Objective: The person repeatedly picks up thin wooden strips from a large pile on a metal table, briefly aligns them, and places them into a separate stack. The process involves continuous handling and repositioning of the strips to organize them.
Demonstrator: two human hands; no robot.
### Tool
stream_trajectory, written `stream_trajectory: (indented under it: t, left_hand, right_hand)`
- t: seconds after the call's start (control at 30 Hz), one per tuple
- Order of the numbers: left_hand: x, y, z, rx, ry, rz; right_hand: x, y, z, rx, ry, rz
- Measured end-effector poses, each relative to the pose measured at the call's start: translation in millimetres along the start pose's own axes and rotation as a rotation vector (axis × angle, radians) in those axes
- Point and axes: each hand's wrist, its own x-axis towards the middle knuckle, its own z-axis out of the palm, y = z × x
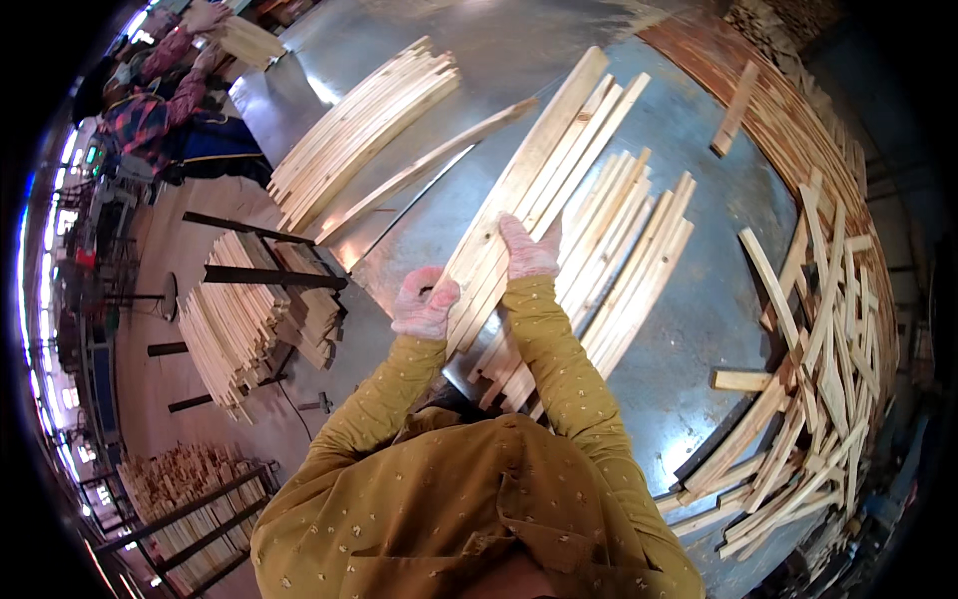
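Several long pale wooden strips [539, 150] lie side by side in a slanting bundle in front of me, the leftmost one wider and showing knots. At the bundle's near left end, my left hand [426, 302], in a pale pinkish glove, is closed around its edge. Farther up, my right hand [527, 248], gloved alike, grips the strips with its thumb on top and its other fingers at the right side, partly hidden. Just right of that hand, more wooden strips [639, 260] lie in a loose row on the metal table [714, 290].
A neat row of strips [364, 130] and a single strip [429, 170] lie to the left. Jumbled offcuts [828, 349] cover the right side. Stacked strips [235, 309] rest on a rack with dark bars [274, 277]. A person [160, 120] handles wood at far left.
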Motion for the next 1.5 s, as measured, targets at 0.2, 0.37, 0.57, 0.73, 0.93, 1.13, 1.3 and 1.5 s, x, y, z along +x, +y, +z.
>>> stream_trajectory:
  t: [0.2,0.37,0.57,0.73,0.93,1.13,1.3,1.5]
  left_hand:
    - [52,10,-62,0.667,-0.397,0.15]
    - [61,-57,-112,0.549,-0.555,-0.284]
    - [94,-79,-67,0.929,-0.835,-0.357]
    - [77,-5,-5,1.179,-0.755,-0.411]
    - [79,3,3,1.371,-0.713,0.155]
    - [136,-12,260,0.948,-0.993,0.499]
    - [169,-65,420,1.434,-1.017,0.428]
    - [148,-57,429,1.543,-1.131,0.629]
  right_hand:
    - [4,103,9,-0.179,0.15,0.164]
    - [2,49,37,-0.97,0.094,0.491]
    - [3,-13,1,-1.01,0.008,0.592]
    - [-48,-99,-142,-0.439,0.317,0.31]
    - [-85,-168,-226,-1.24,0.37,0.618]
    - [-65,-94,-254,-1.72,0.089,0.46]
    - [-76,-124,-218,-1.442,0.176,0.501]
    - [-126,-69,-245,-1.505,0.353,-0.203]
